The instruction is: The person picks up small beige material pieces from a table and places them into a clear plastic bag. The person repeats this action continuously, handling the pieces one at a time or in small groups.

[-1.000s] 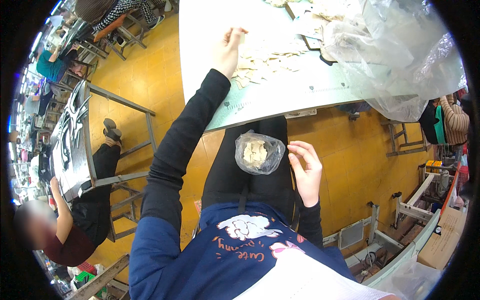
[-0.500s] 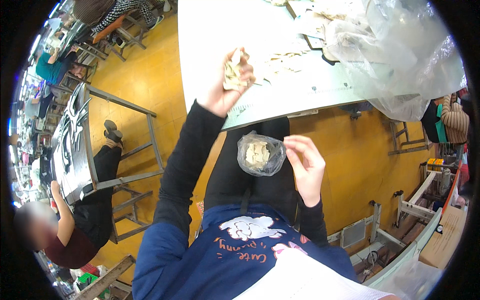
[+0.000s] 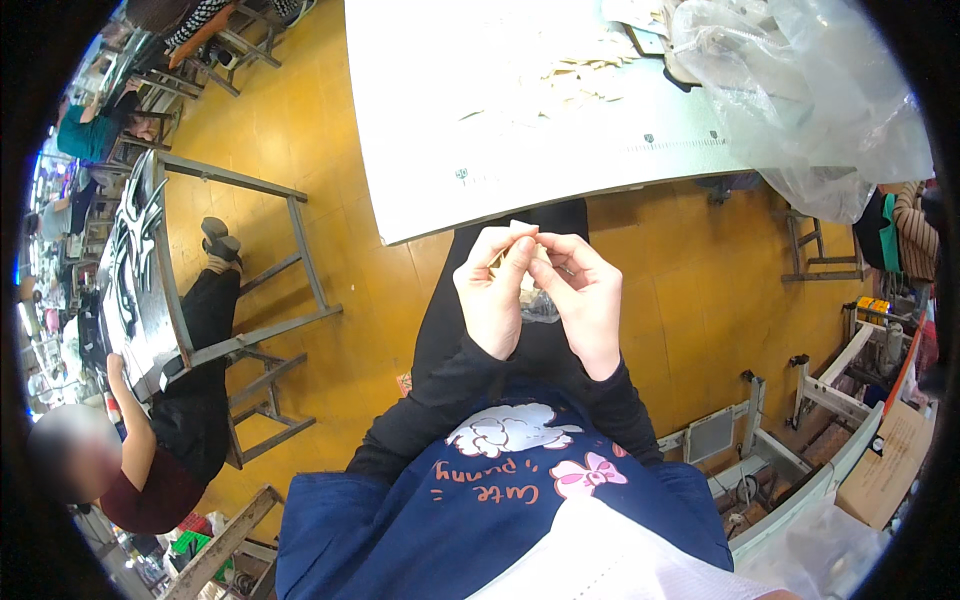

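Off the table (image 3: 430, 170) — left hand (image 3: 488, 295) now joins right hand (image 3: 592, 305).

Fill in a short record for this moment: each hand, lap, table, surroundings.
Left hand: fingertips drawn together at cream pieces
Right hand: fingertips meeting the left hand's; exact grip partly hidden
Lap: grey, see-through plastic bag, mostly hidden beneath the hands
Table: pale top with loose cream scraps and a large clear plastic wrap at right
Person's left: a co-worker beside a bench bearing black curved strips
Floor: yellow tiles
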{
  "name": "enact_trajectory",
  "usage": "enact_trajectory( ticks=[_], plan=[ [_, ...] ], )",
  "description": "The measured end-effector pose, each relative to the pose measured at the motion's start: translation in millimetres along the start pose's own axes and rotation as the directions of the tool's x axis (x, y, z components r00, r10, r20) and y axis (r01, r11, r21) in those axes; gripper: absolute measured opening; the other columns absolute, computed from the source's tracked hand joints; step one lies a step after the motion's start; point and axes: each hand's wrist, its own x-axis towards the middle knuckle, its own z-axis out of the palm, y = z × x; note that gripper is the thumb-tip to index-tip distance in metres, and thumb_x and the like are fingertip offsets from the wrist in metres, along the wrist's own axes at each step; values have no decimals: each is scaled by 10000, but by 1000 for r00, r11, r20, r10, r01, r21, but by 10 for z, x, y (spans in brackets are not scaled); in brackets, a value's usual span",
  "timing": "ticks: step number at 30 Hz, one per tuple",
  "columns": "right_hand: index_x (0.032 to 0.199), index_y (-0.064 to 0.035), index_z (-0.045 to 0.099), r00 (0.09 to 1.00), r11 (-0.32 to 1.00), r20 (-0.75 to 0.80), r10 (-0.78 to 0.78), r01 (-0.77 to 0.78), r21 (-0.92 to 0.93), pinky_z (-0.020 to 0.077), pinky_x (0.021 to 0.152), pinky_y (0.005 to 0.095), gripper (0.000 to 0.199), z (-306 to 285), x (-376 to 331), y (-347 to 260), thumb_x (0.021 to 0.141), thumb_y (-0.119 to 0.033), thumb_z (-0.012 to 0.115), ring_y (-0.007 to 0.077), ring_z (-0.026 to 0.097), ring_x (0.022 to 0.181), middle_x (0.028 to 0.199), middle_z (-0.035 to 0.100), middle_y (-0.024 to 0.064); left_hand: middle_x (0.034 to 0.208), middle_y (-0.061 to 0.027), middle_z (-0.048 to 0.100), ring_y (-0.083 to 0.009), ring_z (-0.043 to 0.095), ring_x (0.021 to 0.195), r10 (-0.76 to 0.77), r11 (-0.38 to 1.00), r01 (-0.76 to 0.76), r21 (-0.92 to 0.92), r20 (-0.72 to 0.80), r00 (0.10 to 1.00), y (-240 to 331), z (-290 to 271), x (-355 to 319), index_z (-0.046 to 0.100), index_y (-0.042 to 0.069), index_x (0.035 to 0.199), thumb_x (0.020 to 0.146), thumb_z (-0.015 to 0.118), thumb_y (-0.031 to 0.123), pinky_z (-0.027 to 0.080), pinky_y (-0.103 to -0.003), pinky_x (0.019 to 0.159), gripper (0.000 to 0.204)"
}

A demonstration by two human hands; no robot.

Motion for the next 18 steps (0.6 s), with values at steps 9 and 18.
enact_trajectory(
  ticks=[9,18],
  plan=[
    [1034,45,688,994,920,-22,104,-88,381,479,803,229,150,-152,-83,135,890,7,683,105,617,856,955,676,51,898,-35,621,-69,461,697,-312,869,294,-399,19,950,56,-123,-40,600,-57,1255,963,606,116,383,-228,631,339],
    [1111,12,693,984,860,173,44,51,-508,494,831,274,221,-371,-124,95,910,-76,671,169,628,933,1036,656,95,921,-42,624,-57,425,695,-367,904,405,-138,236,900,196,-587,-148,446,-14,1448,944,582,74,364,-200,628,530]
  ],
)
